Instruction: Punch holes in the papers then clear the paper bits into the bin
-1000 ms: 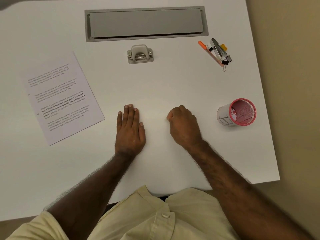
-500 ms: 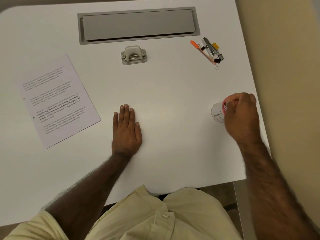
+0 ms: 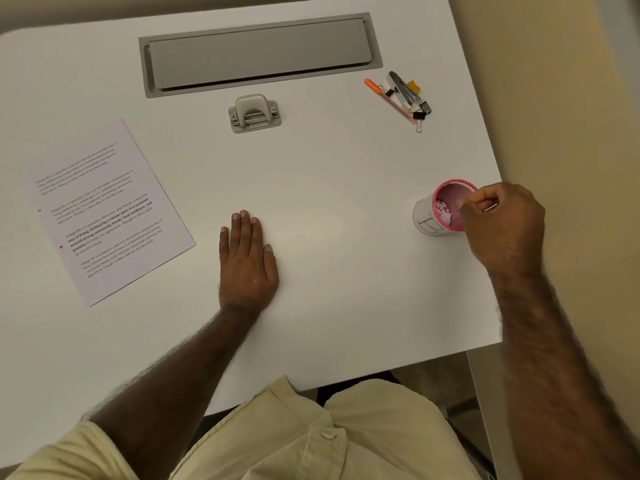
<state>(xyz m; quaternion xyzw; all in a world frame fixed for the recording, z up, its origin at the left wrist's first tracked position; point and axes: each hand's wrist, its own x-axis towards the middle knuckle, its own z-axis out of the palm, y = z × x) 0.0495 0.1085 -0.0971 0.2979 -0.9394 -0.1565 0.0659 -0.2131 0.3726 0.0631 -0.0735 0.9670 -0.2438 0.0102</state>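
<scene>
- Nearest to the camera is the person's shirt point(image 3: 304, 434), pale yellow, with one button showing, and both bare forearms reach out from it over the white surface point(image 3: 346, 271).
- The left hand point(image 3: 247, 258) lies flat on the surface, palm down, near the middle. Its fingers are straight and close together, so this grip is relaxed and holds nothing.
- The right hand point(image 3: 502, 226) is at the right side of the surface, over the near right edge of the bin point(image 3: 445, 207). Its fingers are curled and the fingertips are pinched together at the bin's mouth. This grip is narrow, but I cannot tell if some paper bit is between the fingertips.
- The bin is a small round cup with a pink mesh wall and pink rim, and a white label with a hand-drawn mark is on its outside. Inside it white paper bits point(image 3: 444, 209) lie on the bottom.
- The papers point(image 3: 104, 209), printed with text, lie at the left side of the surface, turned at an angle, well apart from both hands. Small dark dots show near their left edge.
- Farther away, near the middle, stands the grey punch point(image 3: 254, 113), touched by no hand.
- At the far right lie an orange pen point(image 3: 388, 98), a stapler point(image 3: 401, 86) and black clips point(image 3: 420, 110), close together.
- Farthest is a long grey flap point(image 3: 259, 53) set into the surface.
</scene>
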